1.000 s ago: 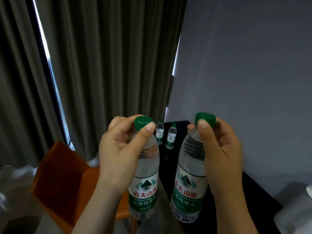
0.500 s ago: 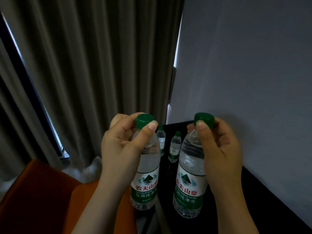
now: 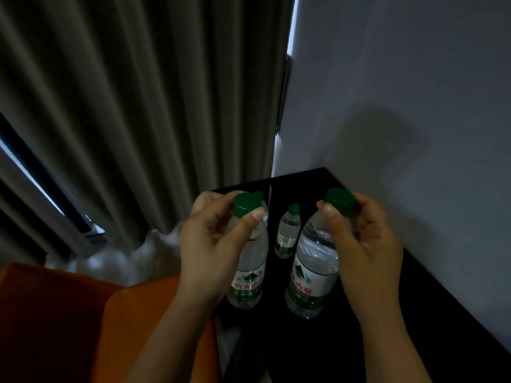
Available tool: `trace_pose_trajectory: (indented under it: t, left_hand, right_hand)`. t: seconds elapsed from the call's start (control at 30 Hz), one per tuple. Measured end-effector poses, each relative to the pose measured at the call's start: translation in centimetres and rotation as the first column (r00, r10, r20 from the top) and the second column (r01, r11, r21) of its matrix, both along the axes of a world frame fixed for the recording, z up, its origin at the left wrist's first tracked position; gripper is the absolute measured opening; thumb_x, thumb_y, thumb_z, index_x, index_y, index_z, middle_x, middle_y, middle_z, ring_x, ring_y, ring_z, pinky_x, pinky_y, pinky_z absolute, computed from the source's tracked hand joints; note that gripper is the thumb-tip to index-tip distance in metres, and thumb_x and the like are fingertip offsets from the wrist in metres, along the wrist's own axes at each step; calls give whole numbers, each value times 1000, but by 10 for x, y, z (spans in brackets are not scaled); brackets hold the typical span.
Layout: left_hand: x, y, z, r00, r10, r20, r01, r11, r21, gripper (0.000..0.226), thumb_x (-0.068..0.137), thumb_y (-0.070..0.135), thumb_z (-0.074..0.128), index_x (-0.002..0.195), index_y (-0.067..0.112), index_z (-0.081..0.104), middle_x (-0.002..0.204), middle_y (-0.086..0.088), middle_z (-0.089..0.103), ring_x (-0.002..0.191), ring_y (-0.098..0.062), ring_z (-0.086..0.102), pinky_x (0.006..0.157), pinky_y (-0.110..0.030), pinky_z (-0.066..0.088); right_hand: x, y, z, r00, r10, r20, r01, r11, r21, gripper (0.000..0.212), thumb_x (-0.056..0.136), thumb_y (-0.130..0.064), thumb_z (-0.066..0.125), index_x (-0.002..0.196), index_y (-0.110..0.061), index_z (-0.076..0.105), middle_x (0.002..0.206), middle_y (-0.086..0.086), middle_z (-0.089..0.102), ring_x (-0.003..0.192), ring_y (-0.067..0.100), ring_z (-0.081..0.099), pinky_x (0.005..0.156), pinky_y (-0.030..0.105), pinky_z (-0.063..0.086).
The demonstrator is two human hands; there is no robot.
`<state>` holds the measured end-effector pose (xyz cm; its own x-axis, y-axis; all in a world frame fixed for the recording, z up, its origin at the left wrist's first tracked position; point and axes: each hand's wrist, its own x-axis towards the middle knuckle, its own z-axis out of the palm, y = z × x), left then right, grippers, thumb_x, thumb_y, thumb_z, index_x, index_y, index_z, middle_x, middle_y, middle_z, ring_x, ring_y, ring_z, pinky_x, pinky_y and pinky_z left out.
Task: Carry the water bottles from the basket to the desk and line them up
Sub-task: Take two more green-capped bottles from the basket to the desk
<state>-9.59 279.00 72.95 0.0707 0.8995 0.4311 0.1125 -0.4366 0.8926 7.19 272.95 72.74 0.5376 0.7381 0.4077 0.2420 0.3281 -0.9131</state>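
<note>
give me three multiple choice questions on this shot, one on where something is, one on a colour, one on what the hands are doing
1. Where does the far bottle stand?
A. on a windowsill
B. on the black desk, seen between the two held bottles
C. on a bed

2. What colour are the caps on the bottles?
A. red
B. white
C. green

3. What are the hands doing?
A. both are empty
B. each grips a bottle near its cap
C. only the left holds a bottle

Answers:
1 B: it stands upright on the dark desktop beside the wall.
2 C: every cap in view is dark green.
3 B: the left hand holds the left bottle and the right hand holds the right bottle, fingers curled at the neck.
</note>
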Motion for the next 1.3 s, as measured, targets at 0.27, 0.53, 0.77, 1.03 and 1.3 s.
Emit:
trace_pose_trajectory:
  t: [0.27, 0.53, 0.77, 1.03, 1.3]
  left_hand:
    - [18, 65, -60, 983, -25, -184, 14, 998, -60, 20, 77, 25, 76, 97, 22, 72, 87, 2, 55, 83, -2, 56, 70, -1, 37]
    - [36, 106, -121, 900, -186, -395, 107, 971, -214, 25, 81, 27, 72, 104, 16, 67, 92, 3, 50, 83, -7, 56, 72, -14, 40]
    - [56, 138, -155, 840, -261, -475, 142, 952, -273, 24, 79, 18, 74, 100, 8, 68, 85, -1, 49, 79, -15, 51, 65, -12, 33]
    - [76, 158, -178, 850, -250, -464, 154, 959, -236, 22, 76, 18, 76, 95, 14, 67, 80, 20, 44, 75, -5, 47, 65, -2, 33]
    - [77, 160, -185, 840, -268, -471, 188, 959, -211, 27, 79, 21, 75, 103, 18, 65, 88, 16, 45, 80, -7, 48, 70, -5, 36]
  right_hand:
    - [15, 36, -44, 1000, -10, 18, 12, 996, -92, 22, 80, -31, 68, 101, -28, 65, 95, -14, 72, 89, 0, 68, 71, 6, 49]
    - [44, 67, -108, 998, -55, 3, 54, 955, -293, 19, 83, -27, 71, 101, -26, 64, 95, -13, 71, 89, 1, 67, 70, 9, 50]
    - [63, 85, -156, 996, -39, 76, 67, 911, -406, 18, 85, -26, 70, 101, -30, 62, 90, -12, 70, 83, 4, 67, 69, 17, 54]
    - [72, 93, -181, 990, -55, 128, 109, 877, -468, 21, 85, -30, 68, 103, -37, 59, 92, -10, 70, 84, 10, 69, 69, 32, 59]
    - [70, 101, -187, 988, -63, 141, 126, 856, -502, 22, 85, -38, 65, 105, -33, 58, 95, -14, 69, 85, 6, 68, 72, 41, 60]
